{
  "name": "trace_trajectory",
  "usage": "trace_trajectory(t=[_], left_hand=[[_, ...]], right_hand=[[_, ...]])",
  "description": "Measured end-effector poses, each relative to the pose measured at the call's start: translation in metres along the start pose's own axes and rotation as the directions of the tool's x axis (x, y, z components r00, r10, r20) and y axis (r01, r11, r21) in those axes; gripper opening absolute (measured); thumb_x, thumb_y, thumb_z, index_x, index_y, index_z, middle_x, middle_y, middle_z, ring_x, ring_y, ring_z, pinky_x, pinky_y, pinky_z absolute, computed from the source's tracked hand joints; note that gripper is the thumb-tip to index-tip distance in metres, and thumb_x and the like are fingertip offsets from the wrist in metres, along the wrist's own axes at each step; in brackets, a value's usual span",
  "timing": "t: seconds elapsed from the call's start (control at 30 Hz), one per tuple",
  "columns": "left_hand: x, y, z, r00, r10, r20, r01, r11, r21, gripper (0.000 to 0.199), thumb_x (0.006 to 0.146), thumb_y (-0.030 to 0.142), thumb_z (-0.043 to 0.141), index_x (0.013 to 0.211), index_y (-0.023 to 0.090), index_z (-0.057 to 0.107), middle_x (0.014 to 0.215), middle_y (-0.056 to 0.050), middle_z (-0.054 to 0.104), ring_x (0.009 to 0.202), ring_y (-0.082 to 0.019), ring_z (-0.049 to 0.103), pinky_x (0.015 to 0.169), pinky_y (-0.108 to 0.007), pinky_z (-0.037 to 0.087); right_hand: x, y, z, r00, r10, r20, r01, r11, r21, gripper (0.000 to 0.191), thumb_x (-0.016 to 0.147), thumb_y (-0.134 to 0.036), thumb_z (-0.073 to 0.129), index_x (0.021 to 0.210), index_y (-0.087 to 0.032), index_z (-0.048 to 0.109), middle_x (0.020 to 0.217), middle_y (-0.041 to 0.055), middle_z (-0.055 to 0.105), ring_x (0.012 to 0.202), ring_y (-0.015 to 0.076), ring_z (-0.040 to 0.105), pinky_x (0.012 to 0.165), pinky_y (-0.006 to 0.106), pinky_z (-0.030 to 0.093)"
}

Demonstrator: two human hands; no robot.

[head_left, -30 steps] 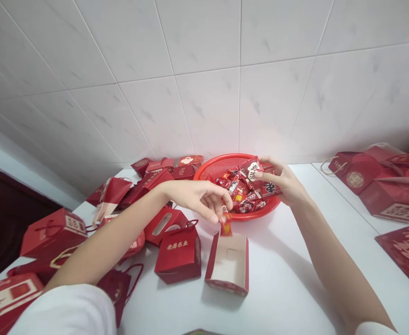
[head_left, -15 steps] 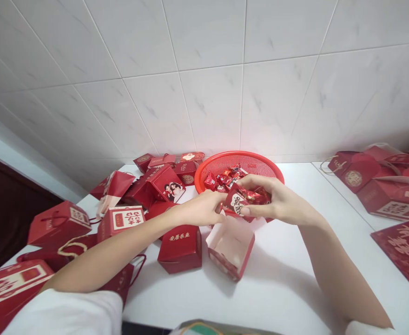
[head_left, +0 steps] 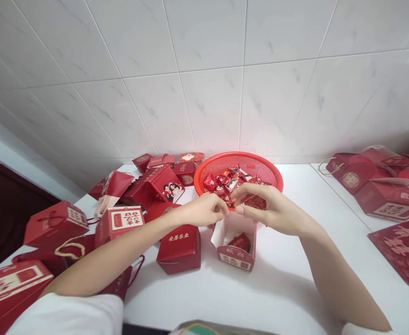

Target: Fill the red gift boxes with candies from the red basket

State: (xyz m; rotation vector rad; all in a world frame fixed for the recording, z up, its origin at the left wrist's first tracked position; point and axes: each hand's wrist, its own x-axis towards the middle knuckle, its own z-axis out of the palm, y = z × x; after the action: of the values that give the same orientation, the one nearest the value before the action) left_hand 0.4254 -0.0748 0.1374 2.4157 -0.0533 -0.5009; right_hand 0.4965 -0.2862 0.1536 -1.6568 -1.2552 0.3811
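Note:
A small red gift box with a white inside stands open-topped on the white table. In it lies a dark red wrapped packet. My left hand hovers at the box's back left edge with its fingers curled closed; whether they pinch anything is hidden. Above the back right of the box, my right hand is open, thumb and fingers apart, with nothing between them. Just behind both hands is a red mesh basket holding many red wrapped candies.
To the left of the small box sits a closed red box. Several more red boxes and bags crowd the left side. On the right are handled boxes and a flat red piece. A tiled wall rises behind.
My right hand has let go of the dark red packet, and a packet now lies inside the box. The box has turned so its printed front faces me.

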Motion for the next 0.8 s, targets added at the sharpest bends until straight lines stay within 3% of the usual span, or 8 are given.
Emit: trace_trajectory(t=[0.17, 0.3, 0.43, 0.53, 0.7, 0.8], left_hand=[[-0.001, 0.0, 0.001, 0.999, 0.006, 0.042, -0.004, 0.999, -0.04, 0.02, 0.077, 0.015, 0.051, 0.085, 0.015, 0.069, 0.063, -0.001, 0.065, 0.06, -0.017, 0.066, 0.056, -0.023, 0.049], [-0.001, 0.0, 0.002, 0.999, 0.017, 0.037, -0.015, 0.998, -0.056, 0.011, 0.079, 0.017, 0.051, 0.079, 0.016, 0.062, 0.064, -0.001, 0.064, 0.063, -0.018, 0.067, 0.055, -0.023, 0.049], [-0.003, -0.001, 0.0, 0.999, -0.004, 0.051, 0.006, 0.999, -0.036, 0.03, 0.078, 0.013, 0.05, 0.102, 0.014, 0.069, 0.066, -0.001, 0.066, 0.064, -0.017, 0.069, 0.059, -0.023, 0.051], [-0.003, -0.002, 0.0, 0.998, -0.02, 0.051, 0.022, 0.999, -0.029, 0.039, 0.079, 0.012, 0.049, 0.112, 0.014, 0.071, 0.074, -0.002, 0.07, 0.065, -0.016, 0.07, 0.06, -0.022, 0.052], [-0.003, -0.001, -0.001, 0.998, -0.01, 0.055, 0.009, 1.0, 0.014, 0.044, 0.078, 0.012, 0.05, 0.116, 0.013, 0.07, 0.072, -0.002, 0.07, 0.063, -0.016, 0.069, 0.058, -0.021, 0.05], [-0.005, 0.005, 0.0, 0.998, 0.016, 0.069, -0.017, 1.0, 0.019, 0.041, 0.078, 0.012, 0.05, 0.114, 0.014, 0.071, 0.069, 0.0, 0.068, 0.059, -0.015, 0.067, 0.057, -0.021, 0.048]], right_hand=[[0.001, -0.003, 0.014, 0.993, 0.047, -0.109, -0.024, 0.977, 0.21, 0.012, 0.096, -0.023, 0.048, 0.099, -0.022, 0.059, 0.1, 0.0047, 0.067, 0.085, 0.0174, 0.068, 0.072, 0.03, 0.056], [0.005, 0.002, 0.025, 1.0, -0.024, -0.012, 0.026, 0.981, 0.194, 0.014, 0.097, -0.022, 0.047, 0.103, -0.022, 0.06, 0.104, 0.0053, 0.07, 0.095, 0.0196, 0.067, 0.082, 0.035, 0.056], [0.005, 0.001, 0.019, 0.999, -0.052, -0.014, 0.053, 0.996, 0.078, 0.015, 0.097, -0.026, 0.05, 0.105, -0.023, 0.062, 0.106, 0.0054, 0.07, 0.097, 0.0204, 0.067, 0.085, 0.035, 0.055], [-0.002, -0.002, 0.004, 1.0, -0.025, -0.013, 0.024, 0.996, -0.081, 0.013, 0.097, -0.028, 0.051, 0.101, -0.023, 0.063, 0.101, 0.0046, 0.071, 0.09, 0.019, 0.067, 0.078, 0.031, 0.054], [-0.021, -0.004, -0.013, 0.969, 0.15, 0.195, -0.04, 0.879, -0.475, 0.013, 0.095, -0.031, 0.057, 0.097, -0.022, 0.065, 0.085, 0.0038, 0.071, 0.072, 0.0187, 0.063, 0.063, 0.028, 0.046], [-0.03, -0.002, -0.009, 0.949, 0.174, 0.264, 0.012, 0.815, -0.579, 0.008, 0.09, -0.028, 0.064, 0.097, -0.024, 0.067, 0.081, 0.0015, 0.071, 0.067, 0.018, 0.062, 0.059, 0.027, 0.042]])
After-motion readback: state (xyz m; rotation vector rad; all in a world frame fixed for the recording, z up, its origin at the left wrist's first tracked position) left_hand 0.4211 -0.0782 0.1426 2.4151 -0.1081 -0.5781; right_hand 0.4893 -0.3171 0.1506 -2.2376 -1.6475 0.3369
